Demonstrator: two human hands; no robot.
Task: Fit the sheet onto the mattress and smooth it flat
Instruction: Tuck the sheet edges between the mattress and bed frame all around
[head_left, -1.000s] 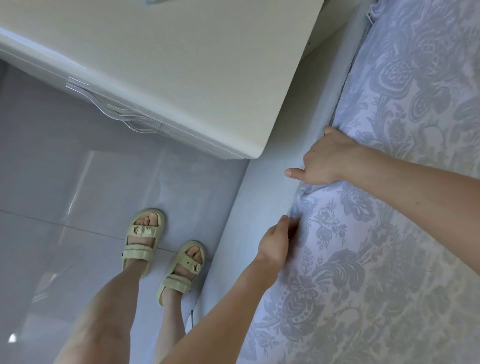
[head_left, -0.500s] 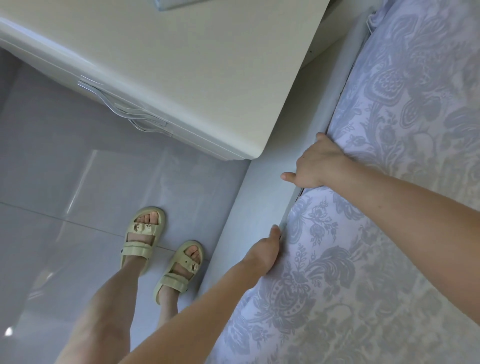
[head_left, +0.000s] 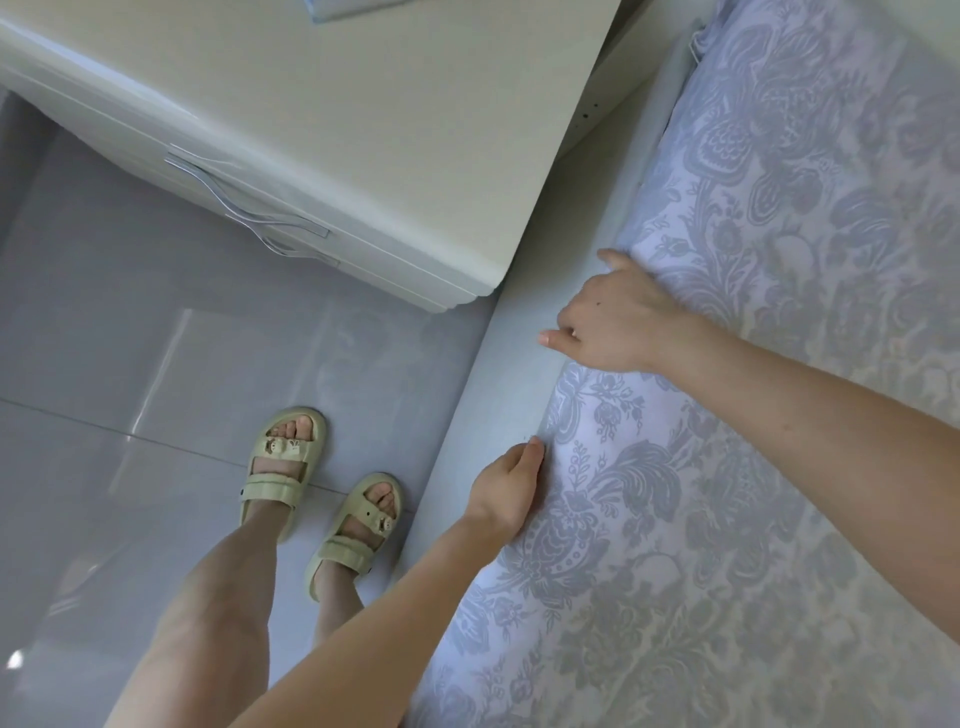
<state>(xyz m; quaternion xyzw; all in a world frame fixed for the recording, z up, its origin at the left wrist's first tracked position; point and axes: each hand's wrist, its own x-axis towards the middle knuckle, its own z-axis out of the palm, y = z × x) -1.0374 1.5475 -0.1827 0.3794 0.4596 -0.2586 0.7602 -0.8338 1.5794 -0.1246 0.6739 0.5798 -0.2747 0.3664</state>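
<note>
Both hands have slid along the sheet (head_left: 753, 467)'s left edge; its bunched fold is gone.
I see the right hand (head_left: 618, 322), farther, curled over that edge; the left hand (head_left: 506, 486), nearer, hides its fingers beside the bed frame (head_left: 514, 384), grip unclear; the sheet covers the mattress, this stretch looks tucked.

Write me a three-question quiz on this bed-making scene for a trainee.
1. True or false: the left hand and the right hand are both at the edge of the sheet, next to the bed frame.
2. What is on the person's feet? A) sandals B) socks C) nothing
3. Fill in: the ____ hand is nearer the cabinet.
Key: 1 true; 2 A; 3 right.
</note>
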